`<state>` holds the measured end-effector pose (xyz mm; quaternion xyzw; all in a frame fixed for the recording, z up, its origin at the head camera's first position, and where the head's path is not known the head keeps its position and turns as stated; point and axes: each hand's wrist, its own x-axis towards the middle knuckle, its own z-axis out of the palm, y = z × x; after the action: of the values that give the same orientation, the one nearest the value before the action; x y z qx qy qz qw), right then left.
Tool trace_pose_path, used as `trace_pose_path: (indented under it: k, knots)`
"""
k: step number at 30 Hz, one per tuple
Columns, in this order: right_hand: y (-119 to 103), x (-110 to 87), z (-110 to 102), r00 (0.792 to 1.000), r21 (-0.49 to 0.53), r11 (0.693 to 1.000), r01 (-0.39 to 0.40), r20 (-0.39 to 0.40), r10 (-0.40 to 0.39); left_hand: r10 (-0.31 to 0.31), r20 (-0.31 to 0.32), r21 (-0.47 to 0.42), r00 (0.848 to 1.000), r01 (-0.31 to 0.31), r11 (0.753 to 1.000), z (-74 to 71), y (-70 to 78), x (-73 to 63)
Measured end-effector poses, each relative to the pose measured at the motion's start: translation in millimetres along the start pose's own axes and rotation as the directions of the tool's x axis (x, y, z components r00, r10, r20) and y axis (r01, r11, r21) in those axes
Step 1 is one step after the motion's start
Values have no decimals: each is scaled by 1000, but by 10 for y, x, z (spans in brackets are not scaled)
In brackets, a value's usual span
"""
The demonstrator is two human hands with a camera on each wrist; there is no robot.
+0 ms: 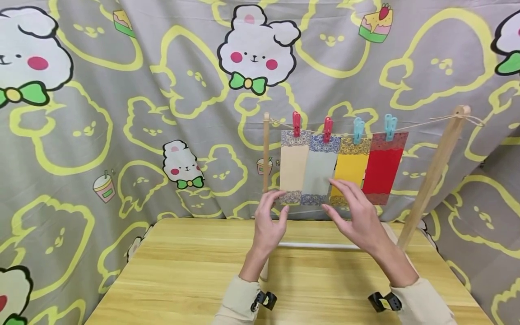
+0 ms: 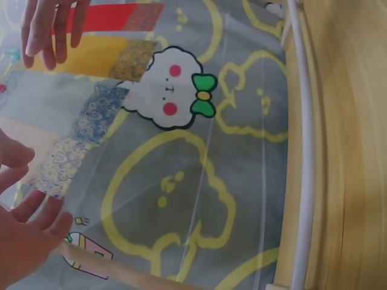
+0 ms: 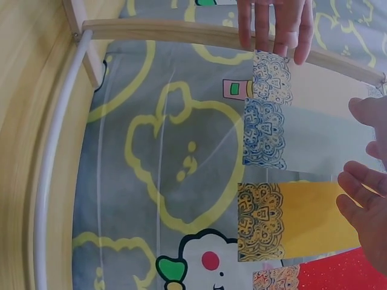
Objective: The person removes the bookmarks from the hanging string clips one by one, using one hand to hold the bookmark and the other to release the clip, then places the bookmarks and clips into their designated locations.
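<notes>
A cream card (image 1: 293, 164), a pale blue card (image 1: 318, 169), a yellow card (image 1: 352, 168) and a red card (image 1: 383, 171), all with lace-patterned ends, hang side by side from a string (image 1: 426, 123). Red clothespins (image 1: 296, 124) clip the first two; light blue clothespins (image 1: 390, 127) clip the others. My left hand (image 1: 269, 221) is at the cream card's lower corner, thumb and fingers apart; whether it touches is unclear. Before the pale blue and yellow cards is my right hand (image 1: 361, 219), fingers extended, thumb apart, holding nothing. Both hands also show in the right wrist view.
Wooden posts (image 1: 432, 180) at left and right carry the string. A white rod (image 1: 321, 246) runs low between them above the wooden table (image 1: 183, 271). Behind hangs a grey cartoon-print curtain (image 1: 122, 90). Black wrist devices (image 1: 383, 301) sit at both sleeves.
</notes>
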<state>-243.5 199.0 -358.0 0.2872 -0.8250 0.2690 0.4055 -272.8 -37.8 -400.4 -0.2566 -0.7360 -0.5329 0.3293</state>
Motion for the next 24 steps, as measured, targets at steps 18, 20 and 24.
trace_pose_path:
  k: [18,20,24]
  knots:
    - [-108,234,12,998,-11,998,60,11,-60,-44,-170,-92,984,29,995,11,128,71]
    - [-122,283,2,997,-16,997,73,14,-73,-47,-172,-96,984,30,995,-22,207,78]
    - [-144,387,-36,995,-19,995,100,13,-100,-22,-176,-102,984,4,995,-80,321,74]
